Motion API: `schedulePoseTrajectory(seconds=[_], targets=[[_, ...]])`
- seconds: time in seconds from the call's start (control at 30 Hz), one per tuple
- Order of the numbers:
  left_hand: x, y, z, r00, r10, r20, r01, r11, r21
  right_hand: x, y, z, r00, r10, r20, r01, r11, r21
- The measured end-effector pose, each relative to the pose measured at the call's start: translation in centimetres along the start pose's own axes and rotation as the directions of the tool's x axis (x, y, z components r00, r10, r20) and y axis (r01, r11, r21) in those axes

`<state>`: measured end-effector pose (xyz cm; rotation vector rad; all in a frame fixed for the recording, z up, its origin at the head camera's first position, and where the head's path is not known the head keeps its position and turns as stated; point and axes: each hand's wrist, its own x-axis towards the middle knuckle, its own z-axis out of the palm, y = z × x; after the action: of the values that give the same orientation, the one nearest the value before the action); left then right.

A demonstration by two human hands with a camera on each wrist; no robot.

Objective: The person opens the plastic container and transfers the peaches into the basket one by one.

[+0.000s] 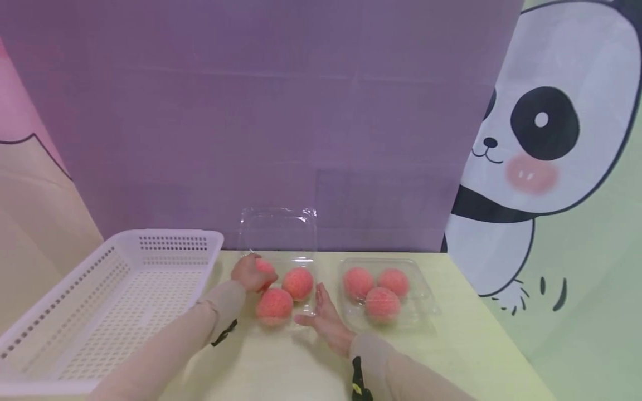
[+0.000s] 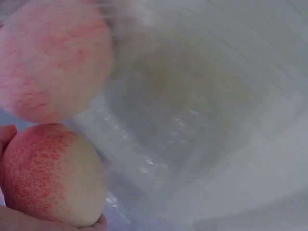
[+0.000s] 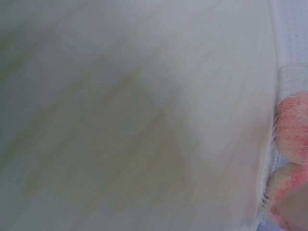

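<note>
In the head view, the left hand (image 1: 252, 274) curls round a pink peach (image 1: 264, 268) at the back left of an open clear clamshell box (image 1: 278, 234). Two more peaches (image 1: 298, 284) (image 1: 274, 307) lie in that box. The left wrist view has the gripped peach (image 2: 55, 175) between fingers and thumb, a second peach (image 2: 55, 60) above it. The right hand (image 1: 331, 323) is at the box's right side, fingers and thumb spread, holding nothing. In the right wrist view, peaches (image 3: 293, 127) show at the right edge.
A white perforated basket (image 1: 213, 250) stands on the left of the pale table (image 1: 451, 345). To the right of the open box lies another clear box (image 1: 421, 278) with three peaches (image 1: 383, 304). A purple backdrop (image 1: 281, 122) rises behind the table.
</note>
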<state>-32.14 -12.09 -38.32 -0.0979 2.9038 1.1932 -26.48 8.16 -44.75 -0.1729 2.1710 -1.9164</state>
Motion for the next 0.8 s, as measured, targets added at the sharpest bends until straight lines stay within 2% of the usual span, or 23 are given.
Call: schedulePoseTrajectory(seconds=[0.13,0.23,0.37,0.5,0.67,0.8], targets=[[-0.1,1.5,-1.2,1.000,-0.004,-0.002,0.004,0.996,-0.084,0.1,0.0,-0.2,1.000,-0.009,0.002,0.009,1.000,0.010],[-0.4,2.5,-2.4,1.000,-0.017,0.017,0.020,0.980,-0.200,0.2,0.0,-0.3,1.000,-0.011,0.003,0.011,1.000,0.015],[-0.7,3.3,-3.8,0.999,-0.007,0.040,0.018,0.960,-0.278,0.4,0.0,-0.3,1.000,-0.010,0.003,0.010,1.000,0.009],[-1.5,3.7,-4.9,0.998,0.002,0.066,0.017,0.959,-0.284,0.3,0.0,-0.3,1.000,-0.009,0.010,0.009,1.000,0.005],[-2.8,4.0,-6.3,0.995,0.040,0.094,-0.012,0.960,-0.281,0.1,0.0,-0.2,1.000,-0.005,0.018,0.005,1.000,0.009],[-3.6,4.0,-7.6,0.993,0.078,0.089,-0.058,0.975,-0.214,0.0,-0.1,-0.2,1.000,-0.005,0.019,0.005,1.000,0.012]])
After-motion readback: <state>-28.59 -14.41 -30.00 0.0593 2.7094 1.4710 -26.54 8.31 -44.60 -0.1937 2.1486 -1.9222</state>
